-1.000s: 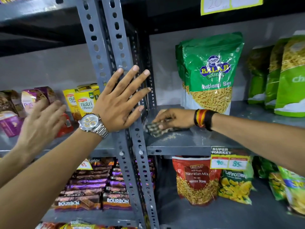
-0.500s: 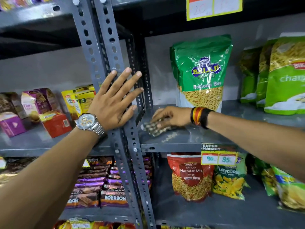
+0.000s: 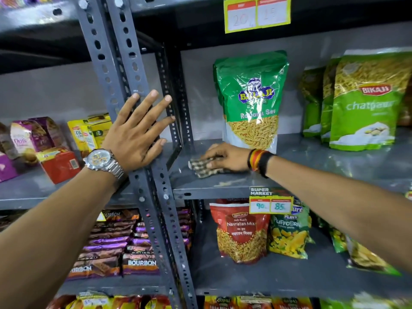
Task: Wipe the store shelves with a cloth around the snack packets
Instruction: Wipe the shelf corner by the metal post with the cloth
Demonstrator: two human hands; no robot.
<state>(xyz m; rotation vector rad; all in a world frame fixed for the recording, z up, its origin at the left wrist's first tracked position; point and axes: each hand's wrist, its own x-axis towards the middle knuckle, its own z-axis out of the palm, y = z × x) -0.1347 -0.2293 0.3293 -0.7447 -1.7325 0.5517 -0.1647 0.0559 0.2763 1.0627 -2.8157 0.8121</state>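
The right hand (image 3: 225,157) pressed flat on a checked cloth (image 3: 201,167), pinning it to the grey metal shelf (image 3: 312,172) just in front of the green sev packet (image 3: 250,101), probably to rub the bare corner without shifting it. The left hand (image 3: 136,134), fingers spread and holding nothing, braced against the slotted upright (image 3: 120,70) left of that packet, likely for balance. Light green packets (image 3: 361,103) stood to its right; stocked shelves surrounded it.

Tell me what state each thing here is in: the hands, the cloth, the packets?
Left hand: open, flat against the shelf upright.
Right hand: pressing the cloth down.
Cloth: bunched, lying on the shelf.
Green sev packet: upright, sealed, just behind the right hand.
Red Navratan Mix packet: upright, one shelf below.
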